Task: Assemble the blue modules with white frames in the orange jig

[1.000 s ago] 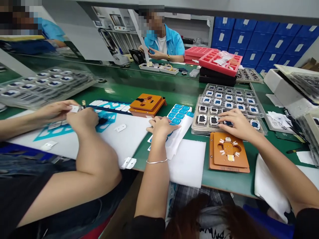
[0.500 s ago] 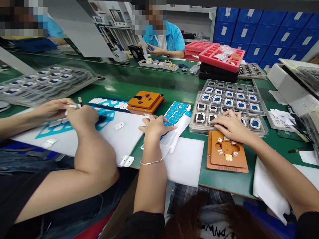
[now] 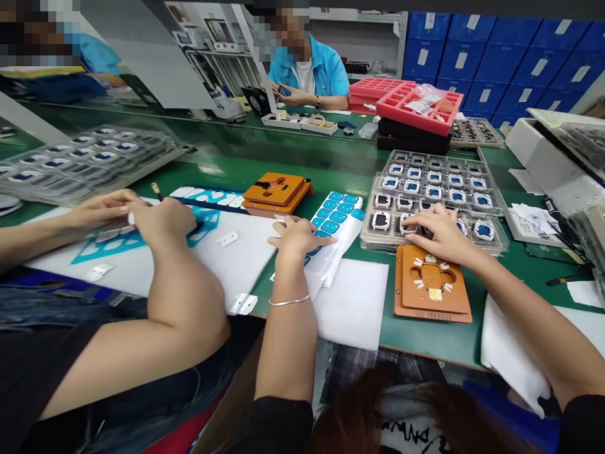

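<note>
My left hand (image 3: pixel 297 237), with a thin bracelet on the wrist, lies fingers apart on a white sheet of blue stickers (image 3: pixel 341 212), holding it down against the green bench. My right hand (image 3: pixel 437 234) reaches into the nearest clear tray (image 3: pixel 491 243) of small square framed parts; thumb and fingers pinch one dark square part (image 3: pixel 424 231) in the tray's front row. Just in front of that hand lies an orange fixture plate (image 3: pixel 432 293) with a small part seated in its middle. A white foam pad (image 3: pixel 352 302) lies between my arms.
A co-worker on my left works with both hands (image 3: pixel 158 219) over a white sheet with teal stencils (image 3: pixel 203 227). A second orange fixture (image 3: pixel 275 189), more clear trays (image 3: pixel 439 170), red trays (image 3: pixel 416 107) and a white box (image 3: pixel 548 164) stand behind. Another person sits across the bench.
My right hand has drawn back toward the tray's front row and curled its fingers around one part. My left hand has stayed on the sticker sheet. The view shifted slightly.
</note>
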`<state>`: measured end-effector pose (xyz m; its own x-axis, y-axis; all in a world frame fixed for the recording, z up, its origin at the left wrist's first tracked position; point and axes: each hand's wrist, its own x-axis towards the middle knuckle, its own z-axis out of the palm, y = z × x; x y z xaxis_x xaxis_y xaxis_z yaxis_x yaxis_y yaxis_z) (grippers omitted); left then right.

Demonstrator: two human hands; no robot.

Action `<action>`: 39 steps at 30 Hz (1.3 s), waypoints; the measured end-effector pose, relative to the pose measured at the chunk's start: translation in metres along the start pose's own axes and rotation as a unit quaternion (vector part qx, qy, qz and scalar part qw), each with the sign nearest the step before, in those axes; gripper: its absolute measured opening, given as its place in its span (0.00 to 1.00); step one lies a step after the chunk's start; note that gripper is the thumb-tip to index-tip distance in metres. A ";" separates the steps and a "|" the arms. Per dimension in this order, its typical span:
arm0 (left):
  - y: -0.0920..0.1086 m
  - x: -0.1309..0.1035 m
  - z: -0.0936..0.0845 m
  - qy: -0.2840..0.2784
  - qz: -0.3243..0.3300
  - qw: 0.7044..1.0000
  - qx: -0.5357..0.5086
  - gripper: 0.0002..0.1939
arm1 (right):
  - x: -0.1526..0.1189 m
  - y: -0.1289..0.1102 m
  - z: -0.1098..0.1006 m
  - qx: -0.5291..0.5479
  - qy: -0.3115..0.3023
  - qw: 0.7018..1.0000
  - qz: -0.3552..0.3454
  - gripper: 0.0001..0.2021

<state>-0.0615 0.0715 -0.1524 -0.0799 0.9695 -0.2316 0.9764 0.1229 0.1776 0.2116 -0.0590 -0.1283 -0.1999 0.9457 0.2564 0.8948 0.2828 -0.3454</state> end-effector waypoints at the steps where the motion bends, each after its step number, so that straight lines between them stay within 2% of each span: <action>1: 0.000 0.002 0.001 0.002 -0.001 1.000 0.000 0.36 | 0.000 0.000 0.000 -0.001 0.001 1.000 -0.002 0.12; 5: 0.000 0.003 0.004 0.036 -0.009 0.999 -0.007 0.35 | 0.001 -0.001 -0.001 0.004 -0.002 1.000 -0.007 0.12; 11: 0.005 -0.017 -0.002 0.086 0.003 0.996 -0.039 0.21 | 0.002 0.000 0.000 -0.015 -0.009 1.000 -0.012 0.13; 15: 0.015 -0.035 -0.005 0.126 0.052 0.989 -0.062 0.12 | 0.004 0.002 0.001 -0.005 0.000 1.000 -0.030 0.14; 20: 0.027 -0.051 -0.003 0.205 0.161 0.954 -0.150 0.17 | 0.005 0.005 0.002 0.014 0.016 0.998 -0.055 0.12; 22: 0.026 -0.052 -0.004 0.216 0.164 0.951 -0.151 0.14 | 0.006 0.006 0.002 0.028 0.034 0.997 -0.064 0.11; 24: 0.020 -0.049 -0.006 0.196 0.110 0.966 -0.125 0.13 | 0.006 0.006 0.001 0.048 0.057 0.994 -0.076 0.10; 26: 0.012 -0.042 -0.009 0.142 0.029 0.985 -0.089 0.16 | 0.005 0.005 -0.002 0.068 0.086 0.990 -0.085 0.09; 28: 0.005 -0.032 -0.010 0.087 -0.019 0.994 -0.064 0.18 | -0.001 0.002 -0.006 0.092 0.117 0.985 -0.088 0.08; 31: -0.002 -0.019 -0.009 0.047 -0.021 0.997 -0.055 0.19 | -0.017 -0.003 -0.014 0.144 0.143 0.976 -0.083 0.07; 34: -0.005 -0.009 -0.007 0.015 -0.016 0.998 -0.065 0.22 | -0.042 -0.005 -0.022 0.186 0.124 0.972 -0.075 0.06; 39: -0.006 -0.001 -0.006 0.003 -0.017 0.997 -0.073 0.25 | -0.079 -0.001 -0.029 0.228 0.111 0.966 -0.056 0.05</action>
<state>-0.0685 0.0705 -0.1478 -0.1139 0.9655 -0.2340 0.9339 0.1844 0.3064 0.2381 -0.1392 -0.1219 -0.1489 0.8614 0.4856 0.5936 0.4706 -0.6528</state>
